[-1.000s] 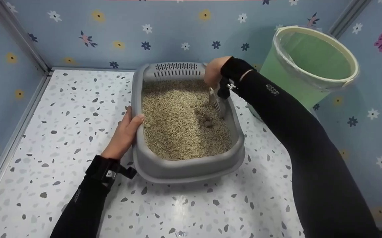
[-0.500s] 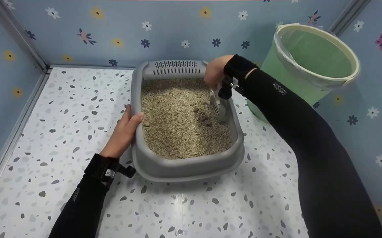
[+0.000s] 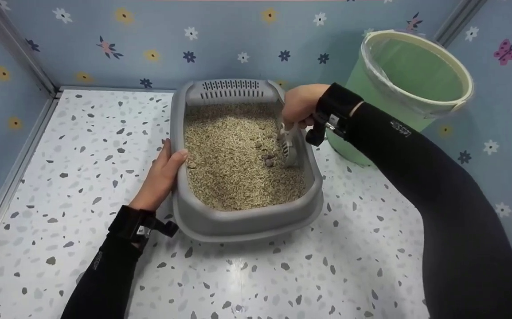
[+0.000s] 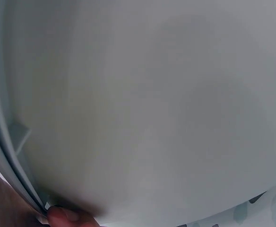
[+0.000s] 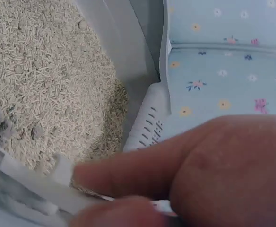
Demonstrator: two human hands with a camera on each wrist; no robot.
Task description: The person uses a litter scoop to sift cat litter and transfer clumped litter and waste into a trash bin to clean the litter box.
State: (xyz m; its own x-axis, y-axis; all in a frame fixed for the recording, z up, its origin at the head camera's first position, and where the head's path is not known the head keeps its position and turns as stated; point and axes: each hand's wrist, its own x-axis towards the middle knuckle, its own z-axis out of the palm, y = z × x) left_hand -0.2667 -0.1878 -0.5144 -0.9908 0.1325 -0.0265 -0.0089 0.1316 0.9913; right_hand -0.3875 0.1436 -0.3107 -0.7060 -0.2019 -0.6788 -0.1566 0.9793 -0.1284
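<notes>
A grey litter box (image 3: 247,226) filled with pellet litter (image 3: 233,146) sits on the speckled surface. My left hand (image 3: 160,177) grips its left rim, thumb over the top. In the left wrist view, the box's pale wall (image 4: 142,104) fills most of the picture and a fingertip (image 4: 72,217) shows at the bottom. My right hand (image 3: 302,106) holds a slotted litter scoop (image 3: 289,153) by its upper end, against the inner right wall. Dark clumps (image 3: 268,160) lie left of the scoop. In the right wrist view, the scoop (image 5: 38,182) is blurred below similar clumps (image 5: 5,125).
A green bucket (image 3: 353,137) with a clear plastic liner stands behind the right forearm. Flower-patterned panels (image 3: 149,26) enclose the back and both sides. The litter box's slotted rear edge (image 3: 232,91) stands close to the back panel.
My right hand has moved right and slightly toward me, and more of the scoop shows. The clumps have shifted a little left in the litter. My left hand keeps its grip on the rim.
</notes>
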